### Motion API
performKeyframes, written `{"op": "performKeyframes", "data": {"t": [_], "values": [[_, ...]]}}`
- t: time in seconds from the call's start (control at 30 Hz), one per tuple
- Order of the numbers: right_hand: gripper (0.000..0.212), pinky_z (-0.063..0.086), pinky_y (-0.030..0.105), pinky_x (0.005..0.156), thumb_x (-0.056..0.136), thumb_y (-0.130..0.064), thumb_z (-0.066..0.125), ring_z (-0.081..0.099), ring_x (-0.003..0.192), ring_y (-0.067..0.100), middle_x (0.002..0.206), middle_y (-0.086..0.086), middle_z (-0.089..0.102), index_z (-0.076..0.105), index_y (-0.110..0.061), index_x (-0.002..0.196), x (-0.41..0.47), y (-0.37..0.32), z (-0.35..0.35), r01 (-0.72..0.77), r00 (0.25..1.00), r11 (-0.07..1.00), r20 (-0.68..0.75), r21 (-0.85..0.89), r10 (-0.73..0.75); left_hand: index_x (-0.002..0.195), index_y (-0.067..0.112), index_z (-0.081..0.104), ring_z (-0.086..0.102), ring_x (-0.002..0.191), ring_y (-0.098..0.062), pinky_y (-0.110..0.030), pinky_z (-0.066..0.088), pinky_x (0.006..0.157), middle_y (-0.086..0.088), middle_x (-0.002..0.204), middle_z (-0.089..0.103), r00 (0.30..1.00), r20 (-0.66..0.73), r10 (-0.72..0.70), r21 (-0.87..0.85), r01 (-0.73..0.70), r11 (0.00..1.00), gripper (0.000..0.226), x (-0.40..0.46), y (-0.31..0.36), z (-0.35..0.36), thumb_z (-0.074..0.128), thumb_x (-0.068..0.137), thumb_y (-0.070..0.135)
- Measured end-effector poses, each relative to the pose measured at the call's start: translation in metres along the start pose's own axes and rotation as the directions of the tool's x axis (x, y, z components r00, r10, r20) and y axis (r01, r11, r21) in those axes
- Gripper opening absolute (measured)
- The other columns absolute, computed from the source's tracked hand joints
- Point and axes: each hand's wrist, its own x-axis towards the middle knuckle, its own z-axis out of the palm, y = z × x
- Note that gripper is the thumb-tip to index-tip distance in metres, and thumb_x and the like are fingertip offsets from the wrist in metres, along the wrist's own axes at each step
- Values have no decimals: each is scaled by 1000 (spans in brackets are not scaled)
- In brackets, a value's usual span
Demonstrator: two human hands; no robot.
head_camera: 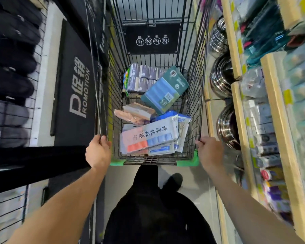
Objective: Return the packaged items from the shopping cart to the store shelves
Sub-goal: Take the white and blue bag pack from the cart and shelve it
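Pale floor (pixel 197 187); black promotion board (pixel 74 95) left, perhaps slippers (pixel 9 71) beyond

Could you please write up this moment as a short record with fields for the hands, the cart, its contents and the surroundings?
left hand: grips the left rim of the shopping cart
right hand: grips the cart's right rim
contents: teal package, tissue multipack, pink package, white package with blue and red blocks
right side: store shelves, stacked steel bowls
left side: black promotion sign
task state: no package in hand
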Motion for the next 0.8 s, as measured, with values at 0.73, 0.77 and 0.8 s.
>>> {"op": "performKeyframes", "data": {"t": [0.73,0.77,0.8], "values": [[73,50,47,100,81,-35,72,57,123,32,141,14,55,43,-7,143,23,-17,100,-480,832,862,395,163,389,155,17,18,48,134,-29,-43,44,108,-7,153,42,453,891,20,340,-696,632,92,14,40,99,70,84,41],[67,51,45,97,82,-34,71,59,119,31,137,14,58,48,-5,139,22,-16,103,-509,824,842,385,177,417,154,19,21,47,135,-28,-42,43,109,-6,153,42,424,906,13,324,-711,625,88,14,32,98,69,85,42],[60,52,41,92,83,-32,70,62,113,30,132,14,61,53,-4,134,22,-16,107,-515,827,836,366,191,426,155,23,22,44,138,-27,-43,41,111,-5,156,38,396,918,5,311,-728,611,86,17,22,97,69,86,41]]}}
